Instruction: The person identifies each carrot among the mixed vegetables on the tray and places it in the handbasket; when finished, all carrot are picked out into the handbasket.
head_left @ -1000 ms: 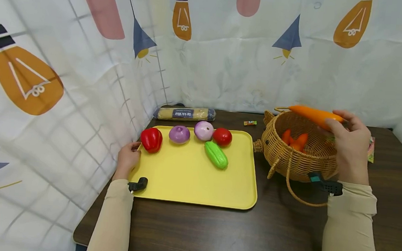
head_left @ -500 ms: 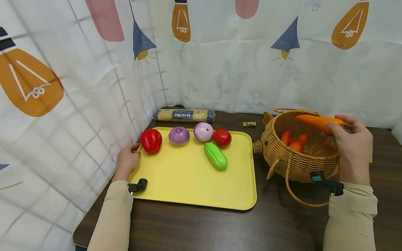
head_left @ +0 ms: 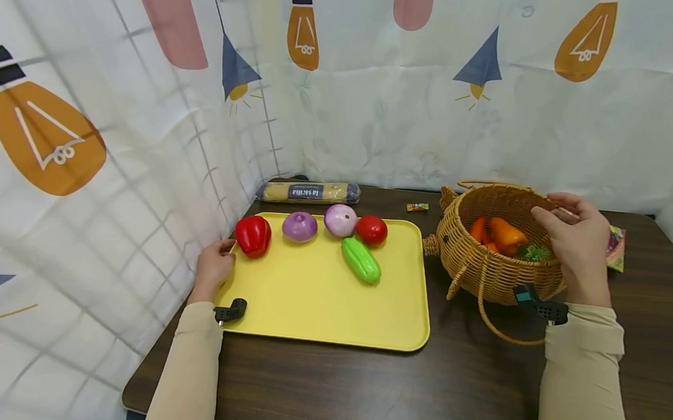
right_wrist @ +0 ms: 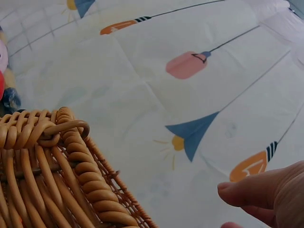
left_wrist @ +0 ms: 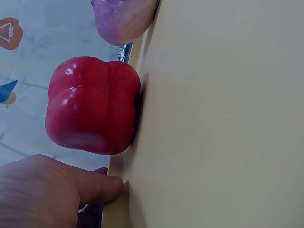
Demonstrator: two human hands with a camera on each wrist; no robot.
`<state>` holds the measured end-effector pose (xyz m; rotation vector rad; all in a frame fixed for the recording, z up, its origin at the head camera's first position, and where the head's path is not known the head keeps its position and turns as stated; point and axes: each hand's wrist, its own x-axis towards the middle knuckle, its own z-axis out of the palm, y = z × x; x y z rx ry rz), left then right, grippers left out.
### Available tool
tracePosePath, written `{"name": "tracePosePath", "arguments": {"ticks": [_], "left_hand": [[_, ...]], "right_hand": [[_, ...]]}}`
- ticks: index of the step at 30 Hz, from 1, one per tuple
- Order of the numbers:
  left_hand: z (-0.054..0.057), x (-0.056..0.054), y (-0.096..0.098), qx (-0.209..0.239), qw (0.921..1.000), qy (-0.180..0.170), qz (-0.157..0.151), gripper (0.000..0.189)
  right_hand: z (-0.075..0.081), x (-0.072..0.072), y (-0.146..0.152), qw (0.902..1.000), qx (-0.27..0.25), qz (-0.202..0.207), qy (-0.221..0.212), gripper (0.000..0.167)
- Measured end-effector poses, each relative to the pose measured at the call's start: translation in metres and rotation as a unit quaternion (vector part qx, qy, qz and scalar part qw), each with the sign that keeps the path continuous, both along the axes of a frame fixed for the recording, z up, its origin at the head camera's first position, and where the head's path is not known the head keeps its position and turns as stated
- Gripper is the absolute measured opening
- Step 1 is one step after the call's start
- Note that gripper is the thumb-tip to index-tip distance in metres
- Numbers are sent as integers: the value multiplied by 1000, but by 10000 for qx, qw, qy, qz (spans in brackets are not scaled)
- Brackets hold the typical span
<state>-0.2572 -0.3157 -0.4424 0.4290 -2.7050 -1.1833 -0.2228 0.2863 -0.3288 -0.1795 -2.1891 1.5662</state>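
My left hand (head_left: pixel 215 268) pinches the left rim of the yellow tray (head_left: pixel 305 300), thumb on top, as the left wrist view shows. Close to that thumb lies a red bell pepper (left_wrist: pixel 92 105). Above the right edge of the wicker basket (head_left: pixel 503 276) is my right hand (head_left: pixel 577 239), with nothing in its fingers; in the right wrist view its thumb and fingers are apart. Inside the basket an orange carrot (head_left: pixel 508 237) with a green top (head_left: pixel 536 253) lies beside other orange-red pieces (head_left: pixel 477 229).
On the tray are two purple onions (head_left: pixel 300 227), a red tomato (head_left: pixel 372 230) and a green cucumber (head_left: pixel 361 260). A pasta packet (head_left: pixel 309 192) and a small wrapper (head_left: pixel 417 207) lie behind it. A colourful packet (head_left: pixel 616 248) is right of the basket, whose rope handle (head_left: pixel 510 336) hangs onto the table.
The carrot my right hand held over the basket has been let go and now lies inside it. The right hand has shifted slightly left. My left hand has stayed on the tray.
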Motion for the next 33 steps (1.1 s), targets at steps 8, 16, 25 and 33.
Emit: {"name": "tracePosePath", "arguments": {"ticks": [8,16,25,33], "left_hand": [[0,-1,-1,-2,10000,-24,-19,43],[-1,0,-1,74,10000,-16,-12,43],[-1,1,-1,111,9999,-19,-9,43],[-4,0,-2,185,9998,-32,4,42]], "right_hand": [[4,0,-3,9994,-298,-42,160,32],[5,-2,-10,9993,-151,-268,217,33],[9,-2,-23,9819,-1516,-178,1122,19],[13,-1,-35,9855,-1167,-127,1228,19]]}}
